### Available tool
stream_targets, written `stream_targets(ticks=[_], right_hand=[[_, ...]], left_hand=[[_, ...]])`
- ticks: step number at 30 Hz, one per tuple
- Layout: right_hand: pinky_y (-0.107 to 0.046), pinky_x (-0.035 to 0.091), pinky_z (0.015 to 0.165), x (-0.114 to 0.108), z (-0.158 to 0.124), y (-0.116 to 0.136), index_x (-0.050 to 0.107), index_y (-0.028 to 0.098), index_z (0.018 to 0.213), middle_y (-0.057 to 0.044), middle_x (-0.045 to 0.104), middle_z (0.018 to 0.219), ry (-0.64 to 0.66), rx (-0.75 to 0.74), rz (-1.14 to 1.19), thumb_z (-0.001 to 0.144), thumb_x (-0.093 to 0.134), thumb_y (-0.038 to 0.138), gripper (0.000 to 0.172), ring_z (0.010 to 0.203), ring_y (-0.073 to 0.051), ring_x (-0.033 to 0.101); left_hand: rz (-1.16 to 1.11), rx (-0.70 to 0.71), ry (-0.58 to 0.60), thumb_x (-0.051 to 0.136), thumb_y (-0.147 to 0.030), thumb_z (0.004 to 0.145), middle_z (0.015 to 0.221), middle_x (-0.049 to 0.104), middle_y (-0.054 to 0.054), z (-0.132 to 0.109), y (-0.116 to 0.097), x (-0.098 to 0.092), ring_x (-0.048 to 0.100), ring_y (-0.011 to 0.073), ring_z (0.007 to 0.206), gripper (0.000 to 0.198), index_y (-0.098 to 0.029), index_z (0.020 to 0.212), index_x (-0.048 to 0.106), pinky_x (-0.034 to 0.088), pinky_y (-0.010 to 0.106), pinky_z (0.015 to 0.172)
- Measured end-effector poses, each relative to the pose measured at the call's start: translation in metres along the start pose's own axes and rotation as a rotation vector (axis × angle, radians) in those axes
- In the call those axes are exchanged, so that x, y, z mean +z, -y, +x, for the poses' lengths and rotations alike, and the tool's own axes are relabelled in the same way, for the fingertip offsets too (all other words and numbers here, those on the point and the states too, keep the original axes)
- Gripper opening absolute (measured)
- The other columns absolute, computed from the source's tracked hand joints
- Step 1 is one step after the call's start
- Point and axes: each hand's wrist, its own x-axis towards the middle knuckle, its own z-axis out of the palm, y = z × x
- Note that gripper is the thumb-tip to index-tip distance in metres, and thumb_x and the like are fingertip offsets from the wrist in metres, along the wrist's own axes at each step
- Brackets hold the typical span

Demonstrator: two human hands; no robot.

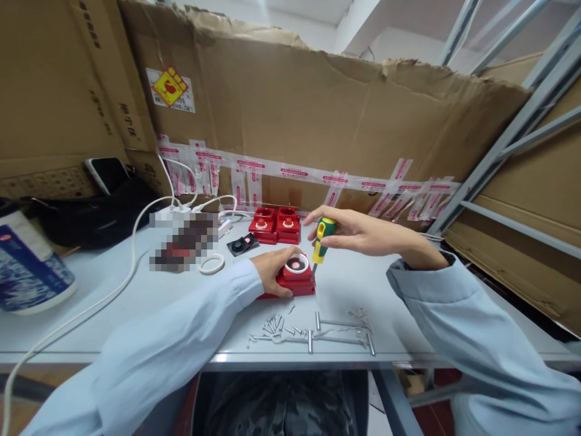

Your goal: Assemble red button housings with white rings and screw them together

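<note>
My left hand [273, 270] is wrapped round the left side of a red box-shaped housing [302, 284] on the table. A white ring [296, 263] with a dark round centre sits on the housing's top. My right hand [338, 230] grips the green and yellow handle of a screwdriver [321, 239], held nearly upright. Its tip meets the right corner of the housing; whether a screw is under it is too small to tell. Several loose screws [273, 324] and metal rods with cross-pieces [338, 323] lie nearer the table's front edge.
Two similar red housings [275, 225] stand at the back, near a small black part [242, 244] and a loose white ring [211, 264]. A white cable [131, 266] crosses the left side, by a blue-and-white tub [34, 266]. Cardboard [318, 115] walls the back.
</note>
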Motion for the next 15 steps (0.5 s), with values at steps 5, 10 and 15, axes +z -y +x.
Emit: stream_targets(ticks=[5, 10, 15], right_hand=[[-0.023, 0.039, 0.060, 0.011, 0.004, 0.008, 0.054, 0.017, 0.092, -0.002, 0.061, 0.079, -0.187, 0.075, -0.032, 0.082, 0.055, 0.032, 0.019, 0.066, -0.012, 0.053], [-0.022, 0.029, 0.047, 0.039, 0.010, 0.016, 0.045, 0.018, 0.070, 0.006, 0.046, 0.053, -0.554, 0.306, -0.198, 0.077, 0.060, 0.040, 0.027, 0.046, -0.007, 0.035], [-0.022, 0.033, 0.051, 0.037, 0.007, 0.008, 0.049, 0.018, 0.086, 0.005, 0.051, 0.061, -0.505, 0.237, -0.170, 0.079, 0.057, 0.030, 0.016, 0.052, -0.009, 0.042]], left_hand=[[0.010, -0.012, 0.003, 0.074, -0.035, 0.056, 0.112, 0.056, 0.008, -0.001, -0.003, -0.001, 0.056, 0.0271, 0.100, 0.076, -0.021, 0.120, 0.036, 0.044, 0.035, 0.086], [0.028, -0.019, -0.005, 0.073, -0.034, 0.056, 0.114, 0.054, 0.009, -0.001, -0.006, -0.002, 0.055, 0.0278, 0.102, 0.077, -0.020, 0.121, 0.035, 0.043, 0.035, 0.087], [0.014, -0.009, -0.002, 0.073, -0.035, 0.055, 0.110, 0.056, 0.007, -0.001, -0.003, -0.001, 0.057, 0.0264, 0.097, 0.077, -0.020, 0.121, 0.035, 0.044, 0.034, 0.084]])
